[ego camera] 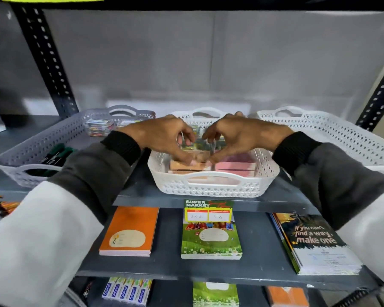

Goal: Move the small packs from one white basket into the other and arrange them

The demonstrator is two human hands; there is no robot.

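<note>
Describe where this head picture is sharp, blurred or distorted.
Head view: notebooks on the lower shelf read sharp; both hands, left and right, and the packs in the middle basket are softly blurred; wide-angle bending slants the rack uprights.

A grey basket [31,147] sits at the shelf's left. On the lower shelf [169,262] lie an orange notebook [129,231], a green notebook [211,238] and a dark notebook [315,242].

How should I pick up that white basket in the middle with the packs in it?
Take the middle white basket by its handle slots: one faces you in the front wall, one sits in the back wall. Slide fingers in from front and back. It holds stacked packs, so a two-handed grip likely keeps it level.
</note>
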